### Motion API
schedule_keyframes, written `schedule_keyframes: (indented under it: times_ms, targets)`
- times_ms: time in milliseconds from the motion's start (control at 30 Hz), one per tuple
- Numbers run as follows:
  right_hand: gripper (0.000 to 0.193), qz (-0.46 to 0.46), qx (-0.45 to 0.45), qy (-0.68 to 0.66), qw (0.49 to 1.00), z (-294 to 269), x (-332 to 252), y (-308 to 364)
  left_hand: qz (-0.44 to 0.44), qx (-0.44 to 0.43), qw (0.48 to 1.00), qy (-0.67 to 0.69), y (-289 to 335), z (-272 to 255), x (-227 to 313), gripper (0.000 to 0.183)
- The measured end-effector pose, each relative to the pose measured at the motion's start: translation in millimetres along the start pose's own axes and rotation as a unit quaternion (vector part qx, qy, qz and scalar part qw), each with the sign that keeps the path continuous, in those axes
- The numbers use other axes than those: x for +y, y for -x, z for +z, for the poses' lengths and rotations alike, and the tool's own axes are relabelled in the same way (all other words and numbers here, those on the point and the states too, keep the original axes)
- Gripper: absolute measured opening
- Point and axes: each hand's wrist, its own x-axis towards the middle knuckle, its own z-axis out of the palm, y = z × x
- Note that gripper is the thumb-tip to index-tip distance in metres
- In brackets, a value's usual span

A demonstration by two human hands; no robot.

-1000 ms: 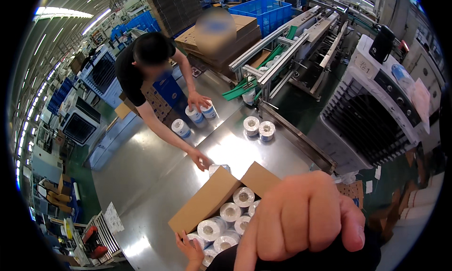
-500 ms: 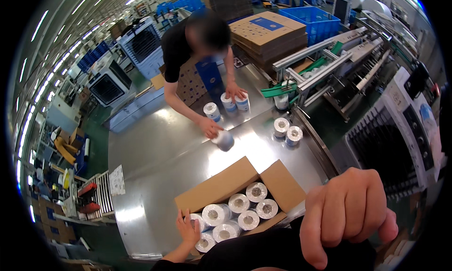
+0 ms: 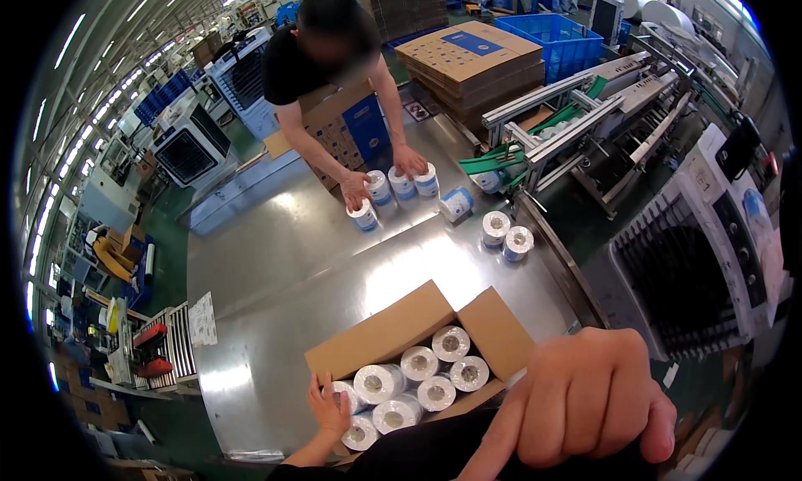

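Note:
My left hand (image 3: 328, 410) lies at the left end of an open cardboard box (image 3: 380, 327), fingers spread over its edge and against a paper roll at that end. Inside the box stand several white paper rolls (image 3: 373, 383) in clear wrap, their cores facing up. Large and close, my right hand (image 3: 587, 396) is raised right of the box with its fingers curled. The underside of that hand is hidden, so what it holds, if anything, does not show.
Across the metal table (image 3: 251, 272), a co-worker (image 3: 322, 71) has both hands on a row of rolls (image 3: 404, 183). One roll (image 3: 457, 204) lies tilted, with two upright rolls (image 3: 506, 235) nearby. A conveyor (image 3: 576, 113) with green guides stands right; flattened cartons (image 3: 468, 55) are stacked behind.
The co-worker has set a roll down at the left end of the row. Another roll has come off the conveyor onto the table. My right hand has shifted slightly left and down; my left hand stays.

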Motion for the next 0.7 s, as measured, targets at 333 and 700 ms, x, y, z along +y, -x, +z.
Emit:
schedule_keyframes:
  times_ms: [333, 700]
  targets:
    - [0.05, -0.043, 0.029, -0.055, 0.997, -18.3, 23.5, 3.9, -0.003, 0.006, 1.0, 0.004, 1.3, 5.6, -6.7, 0.061]
    - [0.049, -0.036, -0.039, -0.075, 0.996, -15.3, 17.2, -5.5, -0.016, 0.008, 1.0, 0.001, -2.4, -6.2, 5.7, 0.06]
